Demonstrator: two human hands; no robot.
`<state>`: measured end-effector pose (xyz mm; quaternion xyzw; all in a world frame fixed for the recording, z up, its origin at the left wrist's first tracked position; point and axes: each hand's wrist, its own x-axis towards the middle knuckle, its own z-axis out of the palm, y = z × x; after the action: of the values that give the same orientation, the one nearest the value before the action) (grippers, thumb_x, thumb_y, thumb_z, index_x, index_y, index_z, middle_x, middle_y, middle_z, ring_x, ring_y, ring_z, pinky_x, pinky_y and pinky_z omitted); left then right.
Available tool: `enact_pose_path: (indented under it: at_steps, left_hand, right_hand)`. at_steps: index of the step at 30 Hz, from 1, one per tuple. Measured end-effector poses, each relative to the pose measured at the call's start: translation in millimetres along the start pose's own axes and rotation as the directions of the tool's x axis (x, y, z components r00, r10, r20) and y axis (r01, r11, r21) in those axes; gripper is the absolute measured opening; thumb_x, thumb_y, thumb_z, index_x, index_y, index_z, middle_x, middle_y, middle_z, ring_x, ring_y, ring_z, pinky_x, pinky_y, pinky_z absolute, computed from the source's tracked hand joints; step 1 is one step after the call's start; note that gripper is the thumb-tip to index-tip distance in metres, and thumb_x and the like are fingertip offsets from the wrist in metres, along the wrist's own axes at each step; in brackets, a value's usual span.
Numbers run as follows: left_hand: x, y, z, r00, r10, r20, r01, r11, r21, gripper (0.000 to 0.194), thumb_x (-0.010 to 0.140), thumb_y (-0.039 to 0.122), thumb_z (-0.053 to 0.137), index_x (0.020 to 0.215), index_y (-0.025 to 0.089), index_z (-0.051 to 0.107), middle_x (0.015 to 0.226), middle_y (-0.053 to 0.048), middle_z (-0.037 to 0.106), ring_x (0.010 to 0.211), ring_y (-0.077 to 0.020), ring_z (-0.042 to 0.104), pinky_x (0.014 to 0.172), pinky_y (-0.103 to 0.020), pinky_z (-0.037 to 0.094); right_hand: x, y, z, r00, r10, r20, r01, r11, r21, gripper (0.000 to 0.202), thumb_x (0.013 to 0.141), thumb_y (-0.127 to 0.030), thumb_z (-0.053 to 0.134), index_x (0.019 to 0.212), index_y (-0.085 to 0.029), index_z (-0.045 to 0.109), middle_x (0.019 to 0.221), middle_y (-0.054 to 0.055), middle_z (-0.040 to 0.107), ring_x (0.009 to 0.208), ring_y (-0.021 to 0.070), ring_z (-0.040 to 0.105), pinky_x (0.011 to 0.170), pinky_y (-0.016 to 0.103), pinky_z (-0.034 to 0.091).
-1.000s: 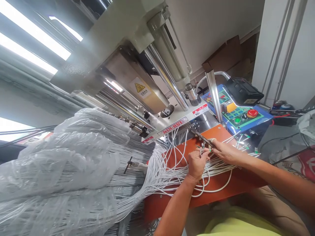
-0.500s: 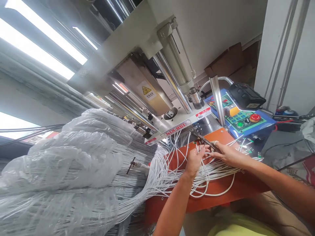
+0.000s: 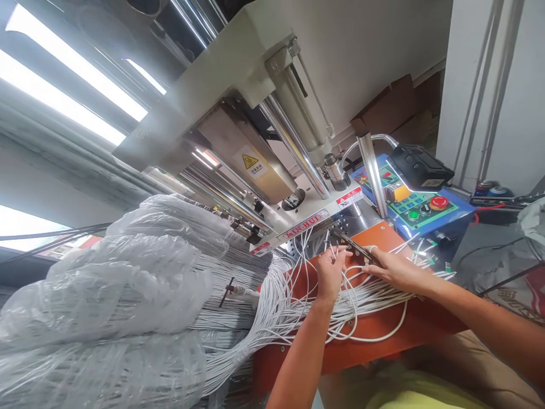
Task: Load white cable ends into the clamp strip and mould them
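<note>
My left hand (image 3: 330, 275) is closed in a pinch on thin white cables (image 3: 333, 250), just in front of the press opening. My right hand (image 3: 392, 269) grips the near end of a long dark metal bar (image 3: 356, 247), which slants up and left toward the press. Small parts along the bar are too fine to make out. Below both hands, a thick bundle of white cables (image 3: 370, 300) lies across the orange work plate (image 3: 306, 355). Several cable ends with small green pieces (image 3: 430, 261) stick out right of my right hand.
The press (image 3: 302, 226) with its metal columns stands ahead. A blue control box (image 3: 451, 218) with an emergency-stop button (image 3: 439, 203) is at the right, beneath a black lamp (image 3: 419, 167). Plastic-wrapped cable bundles (image 3: 128, 284) fill the left, near a T-handled clamp (image 3: 227, 291).
My left hand has moved left, away from the bar and my right hand, with cables between its fingers. My right hand keeps its grip on the bar. The view has shifted slightly.
</note>
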<state>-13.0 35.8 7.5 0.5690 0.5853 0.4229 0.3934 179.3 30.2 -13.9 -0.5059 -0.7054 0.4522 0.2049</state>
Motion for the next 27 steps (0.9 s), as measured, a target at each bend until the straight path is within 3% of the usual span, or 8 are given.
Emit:
enact_pose_path:
  at_steps: [5, 12, 18, 27]
  left_hand:
    - [-2.6, -1.5, -0.7, 0.991, 0.126, 0.049, -0.133, 0.976, 0.172, 0.018, 0.082, 0.031, 0.066, 0.086, 0.015, 0.074, 0.079, -0.005, 0.074, 0.07, -0.0141, 0.063, 0.069, -0.024, 0.05]
    - [1.0, -4.9, -6.2, 0.972, 0.127, 0.195, -0.176, 0.95, 0.258, 0.016, 0.08, 0.027, 0.065, 0.084, 0.016, 0.076, 0.076, -0.004, 0.073, 0.067, -0.0146, 0.062, 0.067, -0.025, 0.049]
    - [-0.7, -1.8, -2.8, 0.975, 0.125, 0.186, -0.171, 0.952, 0.255, 0.013, 0.08, 0.024, 0.066, 0.083, 0.017, 0.076, 0.078, -0.004, 0.075, 0.069, -0.0148, 0.065, 0.068, -0.024, 0.05]
    - [-2.7, -4.1, -3.2, 0.957, 0.198, 0.21, -0.256, 0.92, 0.296, 0.012, 0.082, 0.02, 0.065, 0.085, 0.018, 0.076, 0.08, -0.004, 0.075, 0.073, -0.0155, 0.067, 0.074, -0.025, 0.052]
  right_hand:
    - [0.7, 0.5, -1.0, 1.0, -0.009, 0.01, 0.01, 1.0, -0.008, 0.03, 0.091, -0.054, 0.046, 0.096, -0.024, 0.043, 0.083, 0.003, 0.063, 0.075, 0.0212, 0.059, 0.065, 0.028, 0.039]
    - [-0.6, -1.6, -1.8, 0.999, 0.03, 0.023, -0.029, 0.998, -0.048, 0.03, 0.091, -0.053, 0.045, 0.102, -0.024, 0.042, 0.091, 0.007, 0.065, 0.084, 0.0254, 0.063, 0.068, 0.029, 0.04]
    - [-0.7, -3.7, -3.5, 0.999, 0.033, 0.03, -0.031, 0.998, -0.05, 0.028, 0.091, -0.051, 0.046, 0.099, -0.025, 0.041, 0.089, 0.007, 0.065, 0.082, 0.0246, 0.063, 0.067, 0.029, 0.039]
    - [0.0, -2.6, -1.9, 1.0, 0.026, 0.012, -0.025, 0.998, -0.052, 0.029, 0.09, -0.053, 0.047, 0.095, -0.025, 0.04, 0.079, 0.003, 0.061, 0.074, 0.0229, 0.06, 0.064, 0.028, 0.038]
